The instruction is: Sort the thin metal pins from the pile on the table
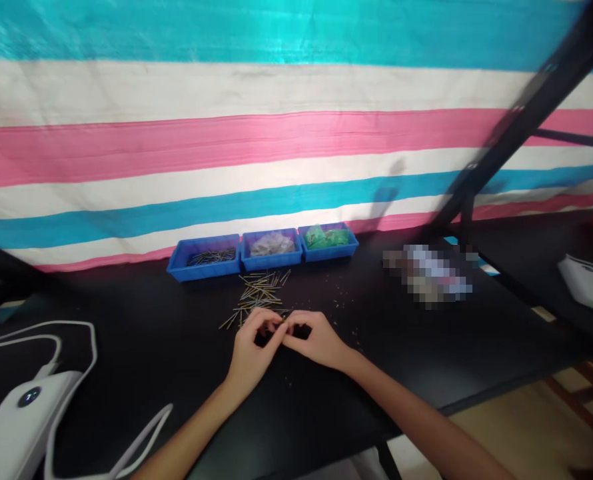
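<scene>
Grip: left hand and right hand meet fingertip to fingertip just above the black matte tabletop; fingers of both curl inward and pinch together at one spot. What sits in the pinch is too small to make out.
Pins: loose heap of thin brass-coloured metal pins, straight and needle-like, scattered criss-cross on the tabletop just beyond the fingertips; nearest ones lie touching or almost under the hands.
Specks: tiny pale bits dot the tabletop right of the heap and near the right wrist.
Trays: three small blue plastic bins in a row at the table's back edge, touching side by side. Left blue bin holds dark thin pins; middle blue bin holds a crinkled clear bag of greyish parts; right blue bin holds a green crumpled bag.
Backdrop: striped woven sheet, teal, white and pink bands, hanging just behind the bins.
Left foreground: white smooth rounded power bank with white looping cable.
Right: black metal frame strut slants across; blurred-out patch on the table beneath it.
</scene>
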The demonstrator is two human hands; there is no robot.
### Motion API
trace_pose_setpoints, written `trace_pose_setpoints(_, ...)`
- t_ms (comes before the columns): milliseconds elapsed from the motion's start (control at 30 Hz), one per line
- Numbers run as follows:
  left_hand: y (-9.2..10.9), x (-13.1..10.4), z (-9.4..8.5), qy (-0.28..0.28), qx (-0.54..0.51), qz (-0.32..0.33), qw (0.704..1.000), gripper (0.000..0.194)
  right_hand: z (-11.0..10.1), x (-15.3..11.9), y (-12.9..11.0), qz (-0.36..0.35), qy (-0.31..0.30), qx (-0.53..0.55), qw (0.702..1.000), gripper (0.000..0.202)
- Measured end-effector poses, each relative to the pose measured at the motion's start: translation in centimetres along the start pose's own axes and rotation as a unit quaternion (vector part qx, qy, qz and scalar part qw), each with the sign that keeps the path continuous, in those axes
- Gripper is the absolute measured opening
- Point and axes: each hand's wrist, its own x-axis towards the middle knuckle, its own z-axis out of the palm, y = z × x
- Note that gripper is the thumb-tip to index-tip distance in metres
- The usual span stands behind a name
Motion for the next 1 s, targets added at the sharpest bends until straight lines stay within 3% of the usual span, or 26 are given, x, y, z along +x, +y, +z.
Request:
trace_pose_setpoints(200, -0.2, 0.1, -0.2, 0.042, 0.000, -0.018, 0.999, 0.008, -0.8, 0.4, -0.3, 0.038, 0.030, 0.015, 0.999, 0.015)
trace_pose_setpoints(500, 0.3, -0.3, -0.1, -0.046, 0.047, 0.023, 0.998, 0.012, -1.0, 0.8, 0.8, 0.070, 0.081, 0.066, 0.992, 0.022)
trace_pose_setpoints(667, 0.3, 0.0, -1.1, -0.019, 0.114, 0.054, 0.992, 0.027, -1.7, 1.0, 1.0, 0.094, 0.108, 0.100, 0.985, 0.024)
trace_pose_setpoints(800, 0.1, 0.5, -1.8, -0.012, 0.114, 0.064, 0.991, 0.016, -1.3, 1.0, 0.8, 0.084, 0.071, 0.105, 0.988, 0.023)
trace_pose_setpoints(1000, 0.0, 0.5, -1.6, -0.018, 0.084, 0.063, 0.994, 0.010, -0.6, 1.0, 0.9, 0.041, 0.022, 0.081, 0.996, 0.022)
